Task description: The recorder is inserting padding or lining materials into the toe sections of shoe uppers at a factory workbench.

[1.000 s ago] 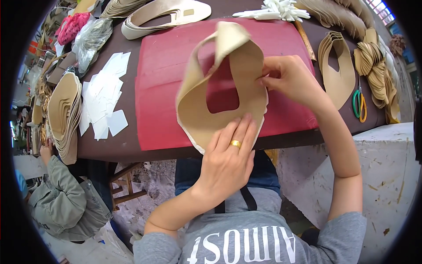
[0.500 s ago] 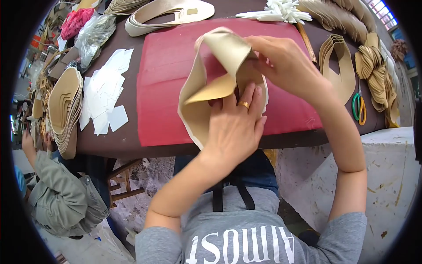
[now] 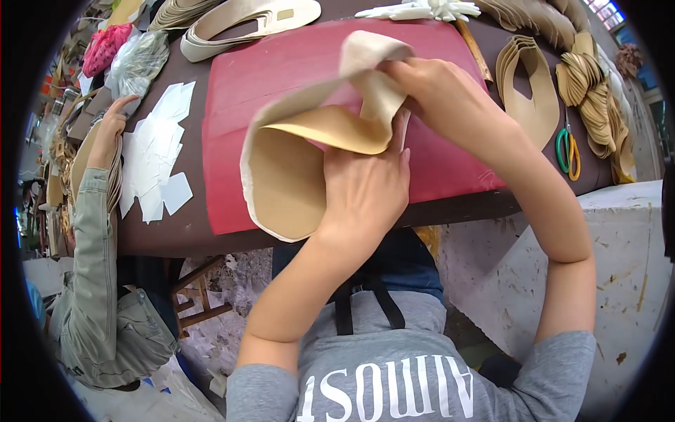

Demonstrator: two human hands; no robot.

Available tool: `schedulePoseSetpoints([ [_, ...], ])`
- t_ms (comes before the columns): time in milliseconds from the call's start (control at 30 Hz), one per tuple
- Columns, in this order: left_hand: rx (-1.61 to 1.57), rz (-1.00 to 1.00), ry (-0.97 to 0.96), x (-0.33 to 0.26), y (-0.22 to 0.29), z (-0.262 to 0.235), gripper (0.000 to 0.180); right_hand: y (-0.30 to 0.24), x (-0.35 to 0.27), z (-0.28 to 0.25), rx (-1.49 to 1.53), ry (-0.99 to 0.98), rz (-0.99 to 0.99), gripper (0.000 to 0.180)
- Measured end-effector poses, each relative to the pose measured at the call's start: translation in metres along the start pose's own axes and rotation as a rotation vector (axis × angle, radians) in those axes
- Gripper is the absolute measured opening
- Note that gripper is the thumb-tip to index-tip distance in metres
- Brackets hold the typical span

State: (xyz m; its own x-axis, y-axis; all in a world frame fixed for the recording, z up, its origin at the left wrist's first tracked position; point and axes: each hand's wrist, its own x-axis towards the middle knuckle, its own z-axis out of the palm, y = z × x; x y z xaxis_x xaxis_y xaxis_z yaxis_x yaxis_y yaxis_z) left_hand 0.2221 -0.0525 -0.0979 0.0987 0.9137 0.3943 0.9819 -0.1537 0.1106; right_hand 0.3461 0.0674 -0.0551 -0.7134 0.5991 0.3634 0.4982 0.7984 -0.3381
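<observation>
A beige shoe upper (image 3: pixel 281 190) with a tan inner side is raised over the red mat (image 3: pixel 239 91), bent into an open loop. My right hand (image 3: pixel 432 88) pinches its far end, where the material is folded and partly smeared by motion. From below, my left hand (image 3: pixel 365 186) reaches into the loop and grips the upper near its right side. A yellowish-tan inner flap (image 3: pixel 330 128) crosses the loop and covers most of the left fingers.
White paper pieces (image 3: pixel 158 155) lie left of the mat, beside another person's hand (image 3: pixel 110 130). Stacked shoe uppers (image 3: pixel 527 88), green-and-orange scissors (image 3: pixel 568 151) and a wooden handle (image 3: pixel 474 49) lie right. White strips (image 3: pixel 429 10) and a pale upper (image 3: pixel 246 28) are at the back.
The upper has swung left and opened wider, its far end folding over in my right hand. My left fingers have slipped beneath the flap. The other person's arm has reached onto the table.
</observation>
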Motion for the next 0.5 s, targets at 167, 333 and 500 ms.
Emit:
schedulePoseSetpoints([
  [167, 0.195, 0.165, 0.012, 0.009, -0.001, 0.001, 0.042, 0.006, 0.009, -0.018, -0.149, -0.047, 0.078, 0.022],
  [333, 0.111, 0.086, 0.086, 0.007, 0.009, 0.009, 0.034, 0.015, -0.011, 0.005, -0.210, 0.077, 0.118, 0.013],
  [500, -0.060, 0.063, 0.067, 0.030, -0.001, 0.025, 0.031, -0.013, 0.001, -0.011, -0.295, -0.027, -0.082, 0.011],
])
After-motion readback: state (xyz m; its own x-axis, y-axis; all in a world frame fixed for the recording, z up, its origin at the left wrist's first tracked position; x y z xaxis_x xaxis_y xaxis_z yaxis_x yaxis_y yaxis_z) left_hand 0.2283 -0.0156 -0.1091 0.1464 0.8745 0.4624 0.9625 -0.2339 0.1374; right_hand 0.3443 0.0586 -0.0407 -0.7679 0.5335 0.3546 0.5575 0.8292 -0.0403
